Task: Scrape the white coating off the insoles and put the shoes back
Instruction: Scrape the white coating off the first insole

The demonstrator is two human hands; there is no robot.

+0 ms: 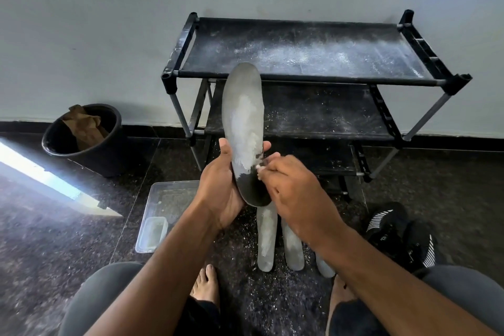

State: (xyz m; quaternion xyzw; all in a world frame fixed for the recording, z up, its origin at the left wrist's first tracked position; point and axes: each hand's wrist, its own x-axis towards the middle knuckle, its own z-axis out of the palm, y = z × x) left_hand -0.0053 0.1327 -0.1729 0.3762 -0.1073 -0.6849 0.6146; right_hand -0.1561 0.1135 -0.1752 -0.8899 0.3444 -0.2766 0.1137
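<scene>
- Three spare insoles lie on the floor, near the feet.
- Left hand wraps the held insole at its heel; thin, light and likely bendy, so support it low.
- Right hand pinches white coating at its edge.
- Shoes wait rightward; shoe rack beyond.

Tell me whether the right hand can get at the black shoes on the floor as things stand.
Probably yes: the black shoes lie uncovered on the floor just right of the right hand, nothing between. But that hand is busy scraping the insole held by the left hand.
</scene>
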